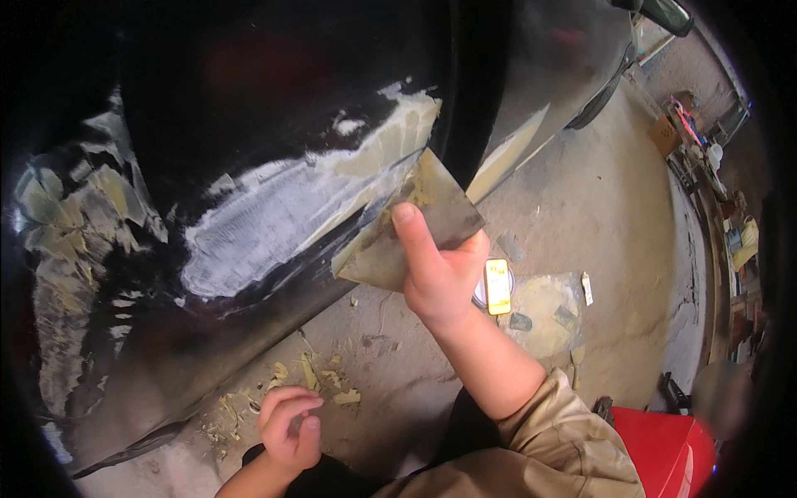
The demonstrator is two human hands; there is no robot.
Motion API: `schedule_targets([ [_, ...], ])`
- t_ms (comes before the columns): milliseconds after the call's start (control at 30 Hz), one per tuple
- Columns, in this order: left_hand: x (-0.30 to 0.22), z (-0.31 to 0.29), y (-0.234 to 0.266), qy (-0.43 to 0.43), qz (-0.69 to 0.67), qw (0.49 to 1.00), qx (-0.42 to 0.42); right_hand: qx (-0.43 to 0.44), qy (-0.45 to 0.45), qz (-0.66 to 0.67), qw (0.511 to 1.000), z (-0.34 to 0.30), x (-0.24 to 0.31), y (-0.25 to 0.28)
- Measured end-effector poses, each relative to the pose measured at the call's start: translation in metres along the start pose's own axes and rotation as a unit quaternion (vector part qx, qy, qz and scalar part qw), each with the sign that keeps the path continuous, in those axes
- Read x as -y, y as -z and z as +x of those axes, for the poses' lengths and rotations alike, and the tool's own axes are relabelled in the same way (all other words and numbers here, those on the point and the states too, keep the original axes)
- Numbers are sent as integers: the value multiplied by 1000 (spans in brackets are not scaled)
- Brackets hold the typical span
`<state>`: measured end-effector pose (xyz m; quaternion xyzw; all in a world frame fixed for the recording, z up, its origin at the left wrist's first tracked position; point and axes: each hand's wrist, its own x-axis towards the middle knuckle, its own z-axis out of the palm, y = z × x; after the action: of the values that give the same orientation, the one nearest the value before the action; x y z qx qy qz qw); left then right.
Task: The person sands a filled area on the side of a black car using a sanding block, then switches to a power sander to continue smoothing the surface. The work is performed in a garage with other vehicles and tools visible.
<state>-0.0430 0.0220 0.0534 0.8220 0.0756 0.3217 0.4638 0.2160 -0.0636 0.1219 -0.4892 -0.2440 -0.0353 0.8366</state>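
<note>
Smoke-grey, cream-smeared spreader (440, 203), one: in the right hand (448, 278), in front of the lower edge of the filler patch (274, 212); contact with it cannot be told. Thumb clamped flat on the near face, other fingers mostly hidden behind; a grip that probably braces the thin plate and leaves its far edges free. Left hand (290, 432): empty, low, near the car (290, 75), fingers loosely curled, thumb apart from them; apparently kept out of the spreader's way. Second patch (70, 249), rough: on the bodywork at far left. Pale scraps (349, 397): strewn on the floor below the car. Phone (497, 286), screen lit, face up; beside it a clear sheet (544, 292) smeared with cream, likely laid within the right arm's reach. White tube (587, 288): just beyond the sheet. Red object (664, 448): lower right, well apart.
</note>
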Motion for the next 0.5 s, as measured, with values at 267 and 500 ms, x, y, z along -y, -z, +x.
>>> schedule_targets([
  [267,-3,-11,-1,42,-55,998,5,-3,-4,21,1000,0,3,-4],
  [500,-6,-19,2,60,-84,995,15,-15,-25,40,999,2,6,-9],
])
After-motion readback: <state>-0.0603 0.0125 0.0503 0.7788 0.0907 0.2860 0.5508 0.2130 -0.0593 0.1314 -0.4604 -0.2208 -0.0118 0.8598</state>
